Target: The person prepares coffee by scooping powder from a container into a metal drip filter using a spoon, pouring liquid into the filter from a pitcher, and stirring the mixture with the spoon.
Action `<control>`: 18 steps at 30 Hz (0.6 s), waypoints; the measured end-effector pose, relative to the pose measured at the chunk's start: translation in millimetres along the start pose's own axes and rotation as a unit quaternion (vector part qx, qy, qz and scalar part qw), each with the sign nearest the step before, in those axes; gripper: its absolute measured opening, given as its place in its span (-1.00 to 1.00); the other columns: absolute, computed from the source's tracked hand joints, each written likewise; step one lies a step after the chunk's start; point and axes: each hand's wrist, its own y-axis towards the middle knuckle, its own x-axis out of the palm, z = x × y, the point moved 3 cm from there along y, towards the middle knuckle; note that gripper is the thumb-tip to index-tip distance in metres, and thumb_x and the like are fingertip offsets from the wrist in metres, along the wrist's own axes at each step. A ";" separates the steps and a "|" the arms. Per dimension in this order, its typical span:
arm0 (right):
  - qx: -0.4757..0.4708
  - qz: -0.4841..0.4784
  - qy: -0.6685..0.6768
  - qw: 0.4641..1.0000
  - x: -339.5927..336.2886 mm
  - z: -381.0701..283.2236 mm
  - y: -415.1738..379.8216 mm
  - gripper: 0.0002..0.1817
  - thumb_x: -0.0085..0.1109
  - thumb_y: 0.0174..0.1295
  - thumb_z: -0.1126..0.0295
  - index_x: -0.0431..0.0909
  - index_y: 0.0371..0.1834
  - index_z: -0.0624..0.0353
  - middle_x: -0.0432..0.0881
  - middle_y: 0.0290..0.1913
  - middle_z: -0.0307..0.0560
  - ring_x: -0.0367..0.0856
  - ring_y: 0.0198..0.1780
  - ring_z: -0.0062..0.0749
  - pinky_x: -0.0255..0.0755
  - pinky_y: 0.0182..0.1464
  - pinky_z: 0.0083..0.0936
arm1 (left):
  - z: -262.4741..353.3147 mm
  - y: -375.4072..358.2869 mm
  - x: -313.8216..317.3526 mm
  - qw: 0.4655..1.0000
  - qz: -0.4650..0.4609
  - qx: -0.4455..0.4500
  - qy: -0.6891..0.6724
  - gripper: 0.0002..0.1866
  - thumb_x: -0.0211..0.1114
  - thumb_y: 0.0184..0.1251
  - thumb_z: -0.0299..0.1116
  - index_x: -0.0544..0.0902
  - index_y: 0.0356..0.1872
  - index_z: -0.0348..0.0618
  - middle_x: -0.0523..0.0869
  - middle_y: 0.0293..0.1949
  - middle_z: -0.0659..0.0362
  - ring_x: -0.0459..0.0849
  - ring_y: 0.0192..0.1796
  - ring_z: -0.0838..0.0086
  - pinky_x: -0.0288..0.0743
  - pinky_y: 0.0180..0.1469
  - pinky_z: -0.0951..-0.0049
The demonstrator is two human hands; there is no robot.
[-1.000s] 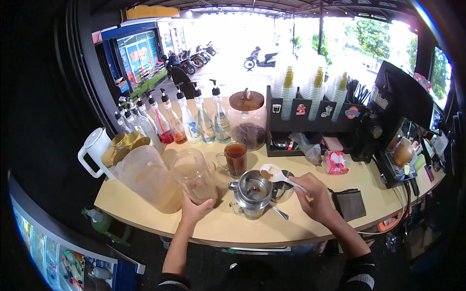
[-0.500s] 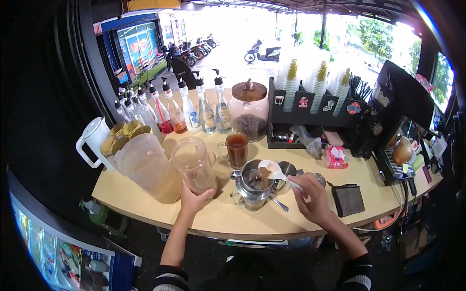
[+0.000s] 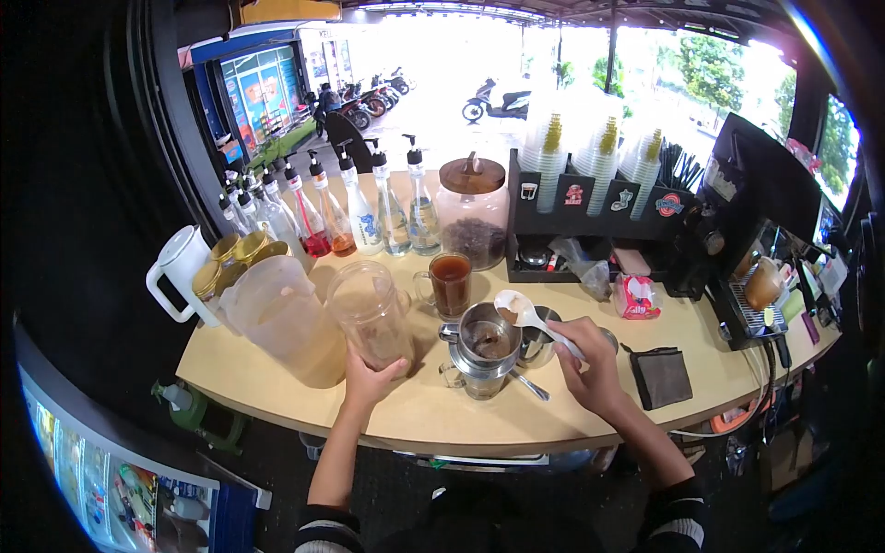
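At the pale table (image 3: 572, 429) I see the left hand (image 3: 369, 373) gripping a clear, rounded jar (image 3: 362, 309), the right hand (image 3: 588, 367) pinching a white spoon (image 3: 532, 320) of brown powder (image 3: 509, 315) above a shiny steel cup (image 3: 480, 319).

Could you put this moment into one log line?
left hand: gripping clear jar; right hand: holding white spoon; spoon: near metal filter rim; filter: atop glass mug

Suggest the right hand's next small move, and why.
Probably tip the white spoon a bit further over the metal filter: the right hand holds it with the bowl by the filter's rim, brown powder shows in the bowl, and the filter's top is open.
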 end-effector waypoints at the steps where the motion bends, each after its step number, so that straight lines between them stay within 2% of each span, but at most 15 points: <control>1: -0.022 0.009 -0.006 1.000 -0.3 0.2 2.4 -0.59 0.09 0.18 0.70 0.52 0.10 0.16 0.52 -0.27 -0.01 0.48 -0.37 -0.34 0.37 -0.37 -0.50 | 0.5 0.2 0.4 1.000 0.003 -0.005 -0.006 -0.05 0.60 -0.25 -0.36 0.27 0.26 -0.27 0.52 0.12 -0.03 0.50 0.18 0.20 0.36 0.24 0.25; 3: -0.046 0.019 -0.014 0.999 1.1 -0.3 5.2 -0.59 0.09 0.17 0.70 0.52 0.10 0.17 0.52 -0.27 0.00 0.50 -0.36 -0.31 0.37 -0.36 -0.50 | -1.0 -0.1 0.4 1.000 0.007 -0.001 -0.006 -0.05 0.60 -0.26 -0.35 0.27 0.26 -0.28 0.52 0.12 -0.03 0.50 0.18 0.20 0.36 0.24 0.24; 5: -0.061 0.047 -0.011 0.997 2.6 -1.6 6.7 -0.66 0.09 0.16 0.70 0.56 0.02 0.30 0.54 -0.29 0.01 0.46 -0.40 -0.42 0.31 -0.41 -0.55 | -2.7 -0.1 -0.2 1.000 0.008 0.001 -0.007 -0.05 0.60 -0.26 -0.35 0.26 0.26 -0.28 0.52 0.11 -0.03 0.50 0.18 0.20 0.36 0.24 0.24; 14: -0.062 0.019 -0.031 0.997 4.5 1.1 5.4 -0.64 0.12 0.14 0.70 0.56 0.03 0.26 0.52 -0.32 -0.04 0.42 -0.43 -0.44 0.28 -0.43 -0.57 | -6.8 -2.5 0.5 0.999 -0.004 -0.026 -0.018 -0.04 0.60 -0.25 -0.33 0.26 0.27 -0.27 0.50 0.13 -0.03 0.49 0.20 0.22 0.35 0.25 0.23; 15: -0.032 -0.001 -0.027 0.999 3.7 3.6 1.8 -0.58 0.11 0.14 0.69 0.53 0.10 0.18 0.54 -0.24 0.01 0.52 -0.30 -0.25 0.40 -0.30 -0.46 | -5.0 -3.2 1.0 0.999 0.004 -0.033 -0.028 -0.04 0.60 -0.24 -0.32 0.26 0.27 -0.27 0.51 0.13 -0.03 0.49 0.20 0.22 0.35 0.25 0.24; 18: -0.061 0.012 -0.033 0.998 4.8 6.6 0.6 -0.58 0.11 0.15 0.69 0.53 0.11 0.18 0.53 -0.26 -0.01 0.52 -0.31 -0.27 0.39 -0.32 -0.47 | -3.2 -2.8 -0.1 0.999 0.011 -0.028 -0.029 -0.04 0.60 -0.23 -0.30 0.26 0.27 -0.27 0.51 0.13 -0.03 0.49 0.20 0.23 0.35 0.25 0.24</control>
